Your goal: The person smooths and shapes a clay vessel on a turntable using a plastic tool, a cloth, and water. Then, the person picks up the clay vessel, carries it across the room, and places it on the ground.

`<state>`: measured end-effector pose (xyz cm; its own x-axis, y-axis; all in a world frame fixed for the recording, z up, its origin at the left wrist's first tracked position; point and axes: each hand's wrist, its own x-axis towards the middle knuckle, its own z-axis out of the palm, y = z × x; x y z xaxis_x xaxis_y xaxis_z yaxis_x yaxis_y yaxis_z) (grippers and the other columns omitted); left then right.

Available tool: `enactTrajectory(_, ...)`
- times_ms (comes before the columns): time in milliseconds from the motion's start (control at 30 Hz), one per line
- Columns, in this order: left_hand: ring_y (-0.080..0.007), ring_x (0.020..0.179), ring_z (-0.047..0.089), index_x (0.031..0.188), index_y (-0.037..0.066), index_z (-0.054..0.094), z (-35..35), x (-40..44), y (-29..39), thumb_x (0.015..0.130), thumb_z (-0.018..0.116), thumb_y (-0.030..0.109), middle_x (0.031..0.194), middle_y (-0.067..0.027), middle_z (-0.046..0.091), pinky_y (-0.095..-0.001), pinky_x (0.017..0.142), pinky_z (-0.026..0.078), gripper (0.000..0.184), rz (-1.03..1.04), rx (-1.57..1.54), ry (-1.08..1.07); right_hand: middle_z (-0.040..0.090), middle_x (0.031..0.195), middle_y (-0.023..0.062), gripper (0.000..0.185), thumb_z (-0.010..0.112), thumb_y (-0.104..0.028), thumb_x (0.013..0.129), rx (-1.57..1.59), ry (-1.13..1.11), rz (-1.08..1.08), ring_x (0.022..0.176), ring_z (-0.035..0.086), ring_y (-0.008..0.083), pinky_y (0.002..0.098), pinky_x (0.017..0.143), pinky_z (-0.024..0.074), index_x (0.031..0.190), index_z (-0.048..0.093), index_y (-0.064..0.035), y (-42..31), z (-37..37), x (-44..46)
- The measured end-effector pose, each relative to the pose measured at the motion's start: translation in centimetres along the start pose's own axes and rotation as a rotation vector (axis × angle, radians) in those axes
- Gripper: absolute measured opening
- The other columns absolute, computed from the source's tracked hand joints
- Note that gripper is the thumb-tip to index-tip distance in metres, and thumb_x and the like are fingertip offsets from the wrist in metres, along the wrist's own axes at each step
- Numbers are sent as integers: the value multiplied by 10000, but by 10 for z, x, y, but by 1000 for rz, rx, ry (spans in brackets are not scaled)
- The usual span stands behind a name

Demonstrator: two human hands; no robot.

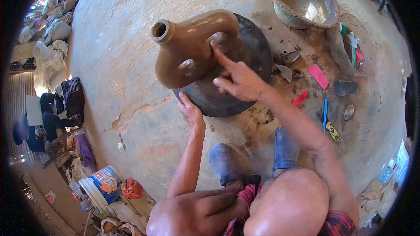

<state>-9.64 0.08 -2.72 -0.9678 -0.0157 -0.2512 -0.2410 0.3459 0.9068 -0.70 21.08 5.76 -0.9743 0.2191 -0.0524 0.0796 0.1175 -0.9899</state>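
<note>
A brown, wet-looking clay vessel point(188, 57) with a round neck opening and a thick looped body stands on a dark round turntable point(258, 57). Pale patches show through the gaps in its loops. My right hand point(243, 80) is held over the turntable, its index finger stretched out and the tip against the vessel's side near the upper loop. The thumb stands apart and the other fingers are partly bent, with nothing seen in them. At the turntable's near left rim, my left hand point(191, 112) rests with its fingers stretched along the edge.
A basin of murky water point(302, 0) stands at the upper right, beside a container with small tools point(350, 48). A pink strip point(318, 76), red piece point(300, 98), dark rectangle point(345, 88), blue stick point(325, 113) and yellow tool point(332, 132) lie right. A bucket point(103, 185) stands lower left.
</note>
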Motion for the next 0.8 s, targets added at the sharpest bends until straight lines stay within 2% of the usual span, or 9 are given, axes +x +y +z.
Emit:
enactTrajectory(100,-383,1325,539,1511,-78,423,-3,1,-5,1122,396,499,1464,-277,542,-435,1125,386,696,5,-76,-69,709,753,239,967,649,-223,977,157,46,-125,713,707,429,463,697,558,1684,-8,-160,-10,17,0)
enactTrajectory(167,-290,1291,548,1512,-27,433,-4,3,-11,1126,407,493,1440,-179,558,-409,1124,397,648,-15,-45,-51,704,730,197,882,608,-223,1009,45,99,-101,689,706,401,465,680,567,1689,47,-180,-11,16,1)
enactTrajectory(233,-348,1363,495,1534,-65,390,-5,2,-11,1116,410,515,1501,-239,499,-417,1154,367,715,-23,-25,-49,684,689,153,883,630,-259,992,-899,121,164,663,700,367,479,652,572,1691,92,-208,-9,2,3)
enactTrajectory(267,-406,1436,443,1557,-102,347,-6,2,-12,1106,413,537,1563,-300,441,-425,1184,337,785,-32,-3,-44,675,713,101,778,694,-222,932,-985,173,118,671,693,329,463,610,569,1634,358,-232,-1,-8,1)
enactTrajectory(300,-406,1436,443,1557,-102,347,-7,0,-9,1106,413,537,1563,-300,441,-425,1184,337,785,-35,-11,-35,675,713,101,778,694,-222,932,-990,165,110,671,693,329,463,610,569,1634,358,-232,6,-17,-4)
enactTrajectory(400,-411,1470,400,1566,-117,318,-3,-4,-7,1102,413,546,1594,-314,392,-425,1208,311,816,-55,41,5,685,845,47,418,799,-132,836,-848,749,-567,694,684,276,374,585,564,1248,729,-144,17,-37,-1)
enactTrajectory(533,-428,1447,424,1539,-137,342,-5,-8,4,1103,412,541,1558,-336,424,-437,1203,320,809,-13,53,-18,707,1084,132,488,870,-333,821,-651,1003,-370,952,690,320,421,822,577,1186,723,-44,8,-32,26)
enactTrajectory(667,-419,1310,546,1474,-105,448,1,-4,-4,1109,393,540,1429,-299,560,-447,1128,386,743,4,172,81,673,1296,121,604,890,-375,767,-883,945,-539,1114,642,335,437,947,542,1231,705,-36,-4,-48,45)
enactTrajectory(800,-430,1321,536,1471,-106,450,-5,-8,15,1112,383,535,1438,-301,554,-458,1130,384,738,27,147,-18,673,1288,117,622,891,-373,766,-1003,866,-726,1120,642,325,426,957,536,1248,699,-30,-29,-53,47)
